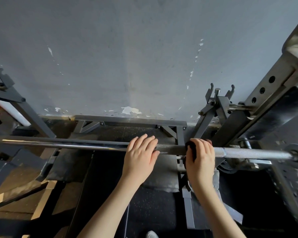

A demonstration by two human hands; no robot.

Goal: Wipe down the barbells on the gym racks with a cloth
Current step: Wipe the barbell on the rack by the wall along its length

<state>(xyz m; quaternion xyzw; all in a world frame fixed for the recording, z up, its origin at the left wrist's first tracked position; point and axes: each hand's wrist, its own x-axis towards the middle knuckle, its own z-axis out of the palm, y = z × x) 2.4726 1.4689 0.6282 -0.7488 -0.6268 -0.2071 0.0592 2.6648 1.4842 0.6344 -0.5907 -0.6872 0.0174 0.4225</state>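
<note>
Grey wall (127, 57) with chipped paint above dark speckled floor (151, 212).

Dim, cool light, a bright glint along the barbell (58, 145), deep shadow below, wide-angle bowing at the edges.

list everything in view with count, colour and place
barbell: 1, silver, across the rack left to right
cloth: 1, black, round the barbell under the right hand
rack upright: 1, dark grey with holes, right
bar hooks: 1 pair, dark grey, right of centre
wall: 1, blue-grey, chipped paint, behind
floor: 1, black speckled, below
shoe: 1, pale, bottom edge
left hand: 1, rests on the barbell, centre
right hand: 1, grips the cloth on the barbell
</note>
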